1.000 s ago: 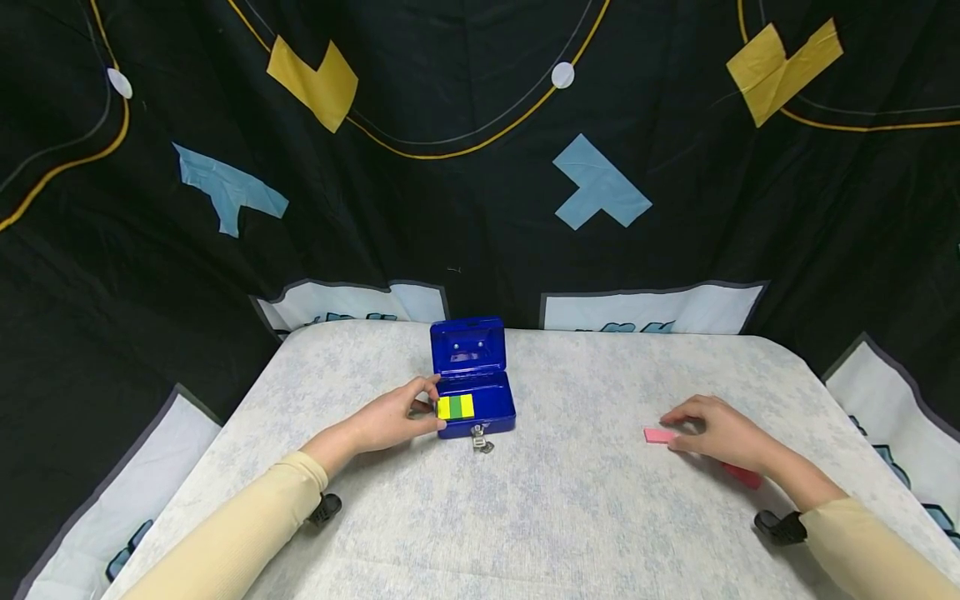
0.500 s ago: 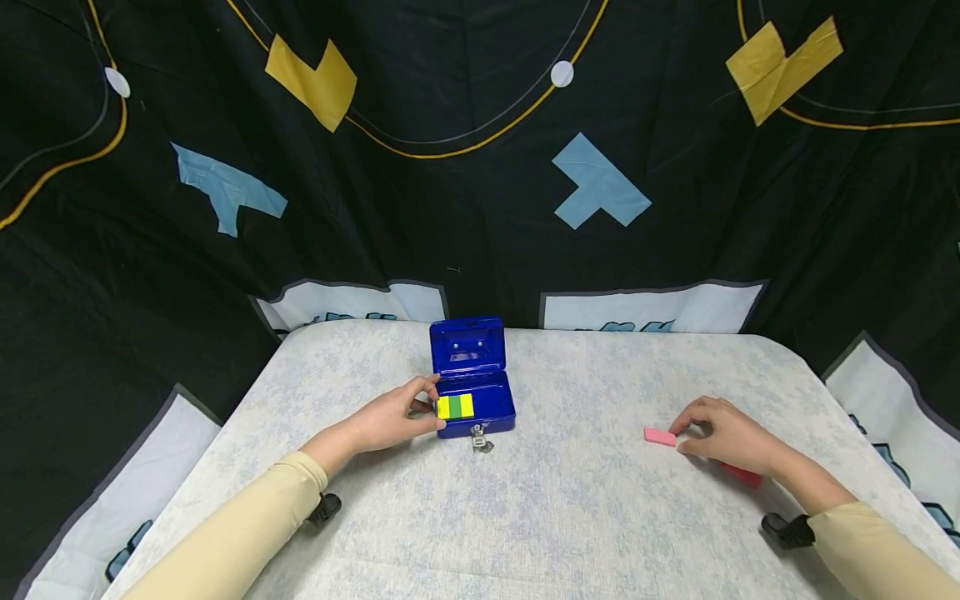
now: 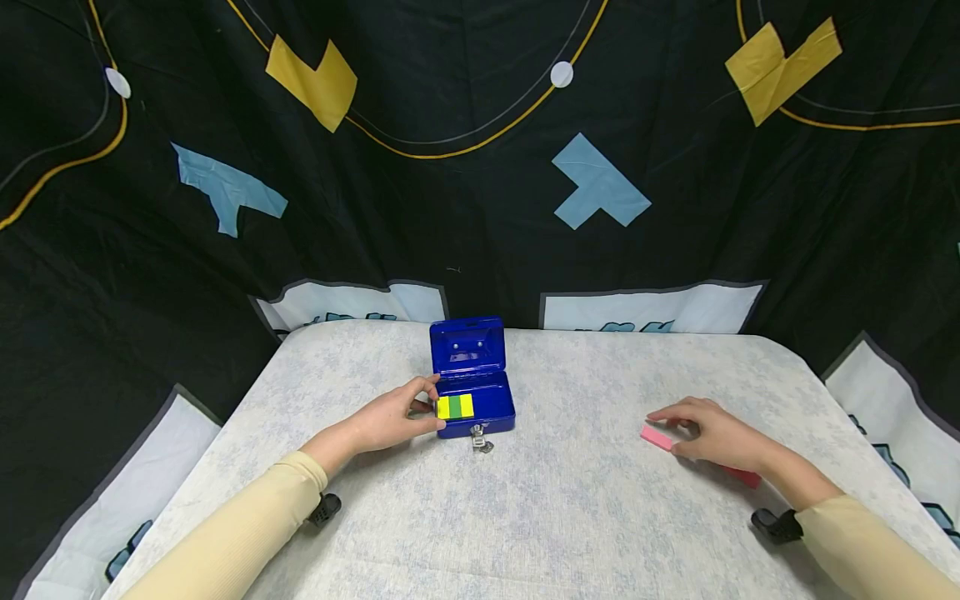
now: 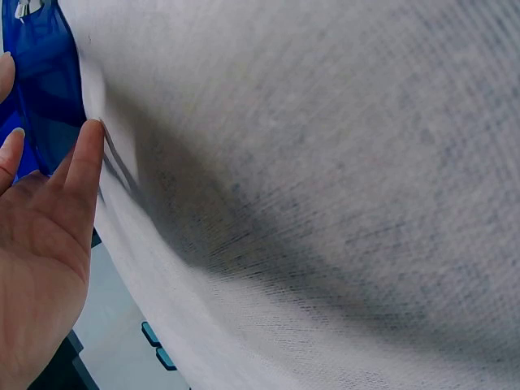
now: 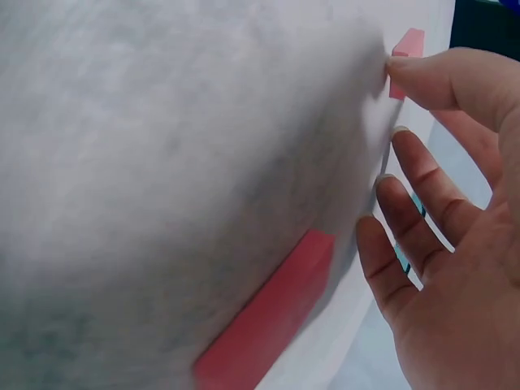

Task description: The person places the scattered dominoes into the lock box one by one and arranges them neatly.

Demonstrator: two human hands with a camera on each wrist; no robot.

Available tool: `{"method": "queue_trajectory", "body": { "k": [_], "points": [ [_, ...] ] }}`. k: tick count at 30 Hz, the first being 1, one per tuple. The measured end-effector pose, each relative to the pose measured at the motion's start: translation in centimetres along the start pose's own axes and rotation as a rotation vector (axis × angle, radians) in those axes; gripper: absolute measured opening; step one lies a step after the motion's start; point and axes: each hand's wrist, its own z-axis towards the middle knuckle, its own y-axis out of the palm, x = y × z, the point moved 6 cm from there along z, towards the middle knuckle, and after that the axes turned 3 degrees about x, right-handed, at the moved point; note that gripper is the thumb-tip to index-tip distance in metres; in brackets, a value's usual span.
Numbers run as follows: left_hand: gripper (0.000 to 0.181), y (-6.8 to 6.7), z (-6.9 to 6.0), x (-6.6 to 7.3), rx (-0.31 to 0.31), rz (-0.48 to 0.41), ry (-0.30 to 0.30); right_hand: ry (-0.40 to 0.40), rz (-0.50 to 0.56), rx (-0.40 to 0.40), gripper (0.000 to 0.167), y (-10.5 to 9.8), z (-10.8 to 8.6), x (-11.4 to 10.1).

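Observation:
A blue metal box [image 3: 492,402] with its lid raised holds yellow and green blocks [image 3: 455,407] side by side at its left. My left hand [image 3: 386,414] grips the box's left end, thumb at the front corner and a finger near the back; in the left wrist view its fingers [image 4: 85,158] lie against the blue side. Over a slanting pink block [image 3: 657,437] is my right hand [image 3: 716,433], thumb against the near end and forefinger stretched beyond it, with a gap between them. A red block [image 5: 268,317] lies on the cloth beneath the right hand, partly hidden in the head view.
A small padlock [image 3: 480,439] with keys hangs at the box's front. The table [image 3: 555,508] has a pale patterned cloth. Behind it hangs a black curtain [image 3: 480,225] with yellow and light blue shapes.
My right hand has reached left over the pink block, its fingers spreading wider. The pink block has turned, its left end now farther back. The left hand and the box have stayed still.

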Motion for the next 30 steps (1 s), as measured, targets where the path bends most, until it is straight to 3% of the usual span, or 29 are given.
{"method": "queue_trajectory", "body": {
  "k": [12, 18, 30],
  "points": [
    [0.042, 0.00, -0.14, 0.02, 0.002, -0.006, 0.002, 0.035, 0.045, -0.080, 0.053, 0.59, 0.69, -0.90],
    [0.042, -0.02, -0.05, -0.08, 0.001, -0.009, -0.007, 0.041, 0.053, -0.045, 0.044, 0.56, 0.66, -0.48],
    [0.042, -0.02, -0.03, -0.05, -0.001, -0.010, 0.005, 0.064, 0.064, 0.014, 0.050, 0.38, 0.52, -0.09]
  ]
}}
